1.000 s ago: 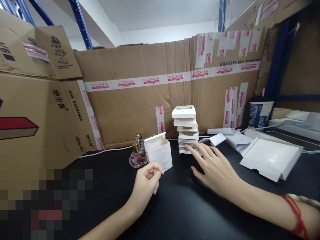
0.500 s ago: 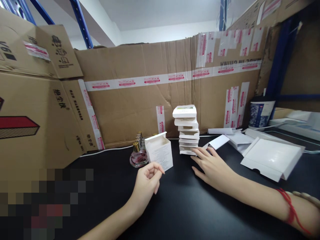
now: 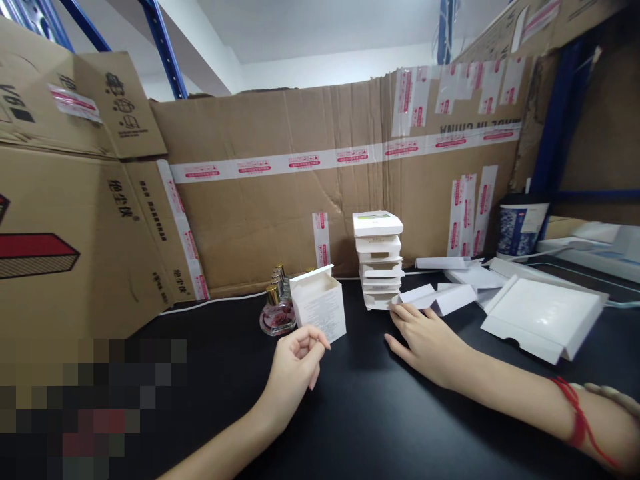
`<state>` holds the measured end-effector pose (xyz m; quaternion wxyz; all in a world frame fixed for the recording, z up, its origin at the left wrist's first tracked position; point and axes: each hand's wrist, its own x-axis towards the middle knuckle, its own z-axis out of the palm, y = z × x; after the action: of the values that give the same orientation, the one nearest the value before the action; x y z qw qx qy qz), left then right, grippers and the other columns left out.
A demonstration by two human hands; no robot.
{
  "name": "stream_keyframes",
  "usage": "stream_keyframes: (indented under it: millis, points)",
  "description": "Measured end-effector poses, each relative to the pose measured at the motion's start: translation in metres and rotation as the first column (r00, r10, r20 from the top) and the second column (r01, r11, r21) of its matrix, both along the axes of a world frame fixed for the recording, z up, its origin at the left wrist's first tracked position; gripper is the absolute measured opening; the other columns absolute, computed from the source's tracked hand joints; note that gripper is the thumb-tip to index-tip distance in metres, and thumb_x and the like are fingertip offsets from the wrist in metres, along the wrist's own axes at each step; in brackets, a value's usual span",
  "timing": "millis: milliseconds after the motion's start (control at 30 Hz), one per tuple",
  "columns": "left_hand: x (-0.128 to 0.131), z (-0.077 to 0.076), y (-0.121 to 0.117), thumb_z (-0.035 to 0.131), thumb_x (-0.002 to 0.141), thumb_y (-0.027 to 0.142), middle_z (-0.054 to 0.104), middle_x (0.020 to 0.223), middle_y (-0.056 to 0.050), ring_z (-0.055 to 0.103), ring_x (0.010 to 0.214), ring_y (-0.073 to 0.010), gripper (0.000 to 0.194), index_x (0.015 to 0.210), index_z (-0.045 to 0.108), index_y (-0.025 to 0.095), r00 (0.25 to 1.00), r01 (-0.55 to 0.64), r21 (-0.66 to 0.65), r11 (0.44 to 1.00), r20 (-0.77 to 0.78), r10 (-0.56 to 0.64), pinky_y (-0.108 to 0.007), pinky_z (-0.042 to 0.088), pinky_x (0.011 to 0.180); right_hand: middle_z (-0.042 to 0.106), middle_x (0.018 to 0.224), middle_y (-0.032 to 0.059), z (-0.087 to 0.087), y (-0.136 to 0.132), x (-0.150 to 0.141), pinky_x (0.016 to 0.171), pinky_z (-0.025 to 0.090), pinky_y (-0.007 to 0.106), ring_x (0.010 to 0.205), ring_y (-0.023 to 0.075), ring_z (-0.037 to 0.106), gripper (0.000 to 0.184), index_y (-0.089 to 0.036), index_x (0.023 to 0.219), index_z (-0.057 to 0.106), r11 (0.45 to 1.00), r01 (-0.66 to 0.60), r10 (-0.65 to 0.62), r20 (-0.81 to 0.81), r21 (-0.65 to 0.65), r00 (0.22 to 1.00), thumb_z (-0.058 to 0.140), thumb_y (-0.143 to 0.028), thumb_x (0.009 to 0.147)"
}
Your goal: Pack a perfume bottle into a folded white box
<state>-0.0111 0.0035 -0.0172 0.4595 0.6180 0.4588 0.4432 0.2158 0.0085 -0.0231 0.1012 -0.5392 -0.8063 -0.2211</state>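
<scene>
Showing above the near part of the black desk (image 3: 350, 413), the left hand (image 3: 297, 357) has its fingers curled inward against the thumb; if they touch the lidded white box (image 3: 323, 310) just behind, I cannot tell. On its right, the right hand (image 3: 425, 340) has fingers loosely spread, beside the foot of a stack of white boxes (image 3: 380, 263). Glass bottles (image 3: 278, 319) stand left of the lidded box. Farther is a cardboard wall (image 3: 265, 220).

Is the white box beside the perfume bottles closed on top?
No, the white box is open on top, with its flap standing up above the opening.
</scene>
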Motion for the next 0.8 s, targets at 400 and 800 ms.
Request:
stream_keyframes:
  millis: [400,800]
  points:
    - [0.000,0.000,0.000,0.047,0.062,0.040,0.034,0.040,0.006,0.028,0.030,-0.0018,0.030,0.071,0.044,0.011,1.000,-0.003,-0.016,1.000,-0.005,0.003,-0.013,0.014,0.037,0.046,0.117,0.0240,-0.003,-0.003,0.001,0.086,0.035,0.041,0.112,0.0318,0.040,0.053,-0.001,0.112,0.058,0.952,0.114,-0.138,0.066,0.285,0.988,0.040,-0.040,0.081]
    - [0.000,0.000,0.001,0.047,0.062,0.041,0.034,0.040,0.006,0.028,0.030,-0.0017,0.032,0.071,0.044,0.011,1.000,-0.002,-0.010,1.000,-0.010,0.002,-0.013,0.014,0.037,0.009,0.140,0.0211,0.013,-0.011,-0.010,0.093,0.028,0.044,0.130,0.0315,0.009,0.080,-0.009,0.135,0.032,0.884,0.082,-0.078,-0.027,0.460,0.997,0.061,-0.039,0.068]
